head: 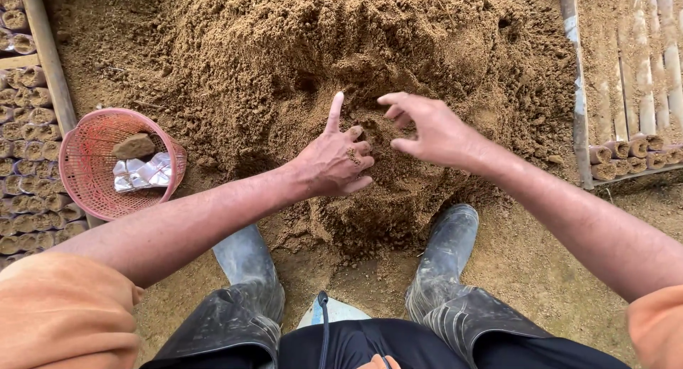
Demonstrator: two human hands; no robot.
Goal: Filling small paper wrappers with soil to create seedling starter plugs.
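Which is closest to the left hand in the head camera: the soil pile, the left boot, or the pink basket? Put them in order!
From the left hand:
1. Soil pile, right under its fingers.
2. Left boot, just below.
3. Pink basket, far off to the left.

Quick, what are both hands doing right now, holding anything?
Left hand: fingers curled into the soil pile, forefinger pointing out; whether it grips soil cannot be told.
Right hand: open, fingers spread above the soil, holding nothing.
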